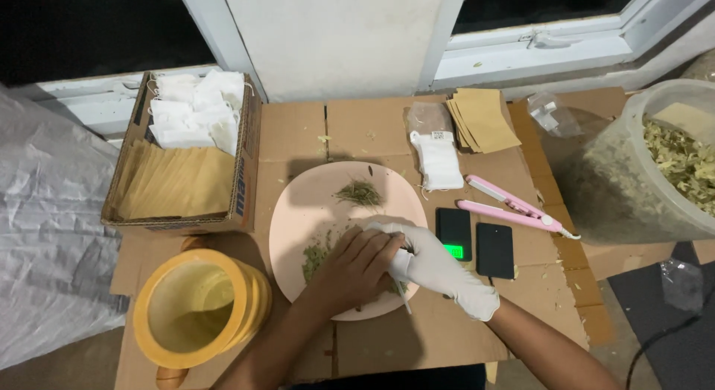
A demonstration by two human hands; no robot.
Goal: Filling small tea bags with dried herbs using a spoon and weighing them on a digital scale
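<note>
Near the lower middle of the frame both hands meet over a pale pink plate (298, 211) that lies on the cardboard-covered tabletop (372, 129). The bare left hand (356, 269) is curled, fingers bent down onto the plate beside a small heap of green dried herb (316, 256); what it grips, if anything, cannot be told. The right hand (436, 263), in a white glove, is closed around a thin white stick-like tool (403, 299) whose end pokes out below the fingers. A second tuft of dried herb (360, 192) lies at the upper part of the plate.

Just right of the plate sit a small black scale (453, 233) with a lit green display and a black flat lid (494, 250). Above them lies a pink sealing clamp (510, 207). At the upper left a cardboard box (246, 174) holds white pouches and tan envelopes. A yellow jug (195, 306) stands at the lower left. A clear tub (655, 174) of dried plant matter fills the right edge.
</note>
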